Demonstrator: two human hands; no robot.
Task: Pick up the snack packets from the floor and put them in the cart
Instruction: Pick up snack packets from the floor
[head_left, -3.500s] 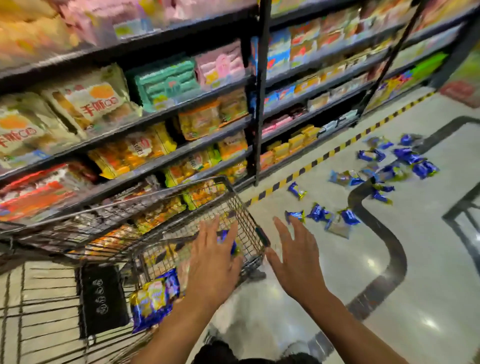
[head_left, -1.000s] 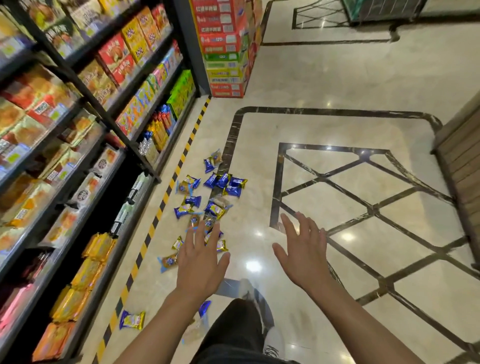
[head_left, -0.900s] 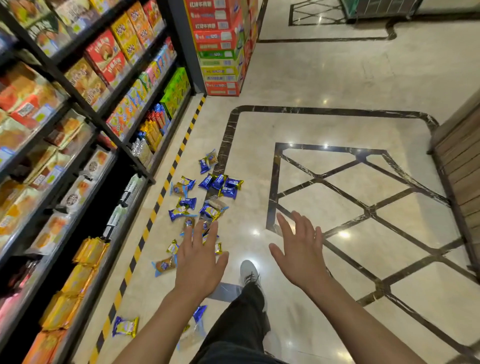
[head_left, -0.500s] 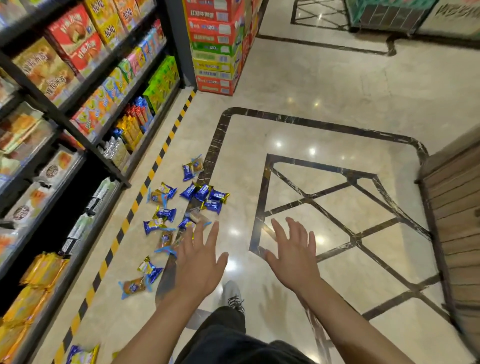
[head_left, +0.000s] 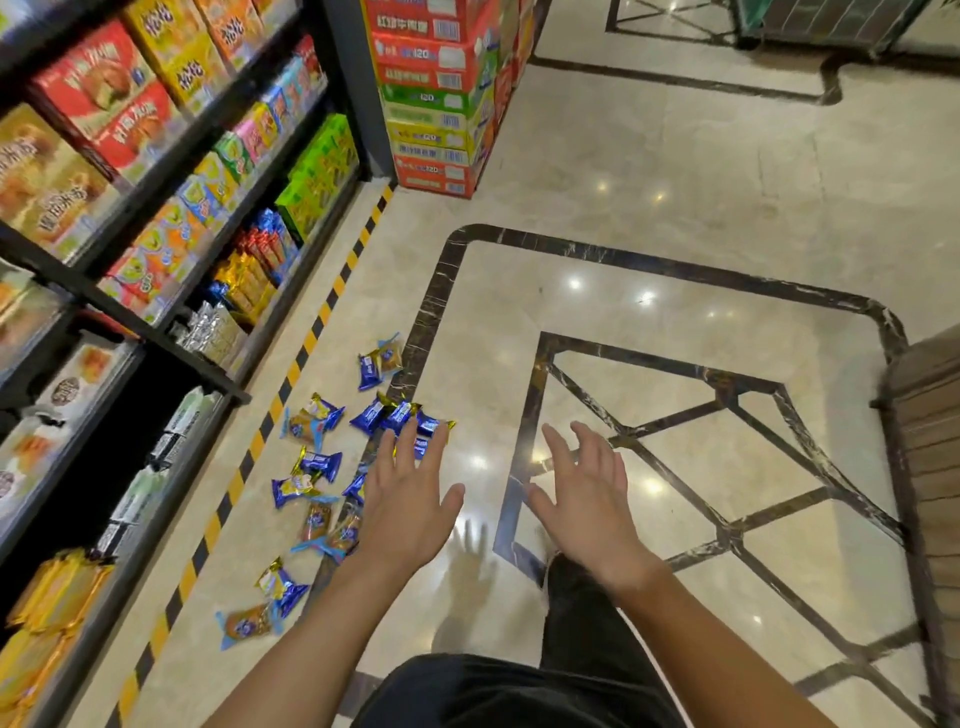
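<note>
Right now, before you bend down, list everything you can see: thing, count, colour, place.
Snack packets: over a dozen, mostly blue, some orange or gold, scattered on the floor beside the shelves.
Striped tape: one line, yellow and black, along the shelf base.
Shelves: one black rack on the left, stocked with coloured boxes and bags.
Stacked cartons: one pile, red, green and yellow, at the rack's far end.
Floor: beige marble with dark inlay lines.
Wooden panel: one, brown, right edge.
Cart: none in view.
Left hand: open, empty, above the packets.
Right hand: open, empty.
</note>
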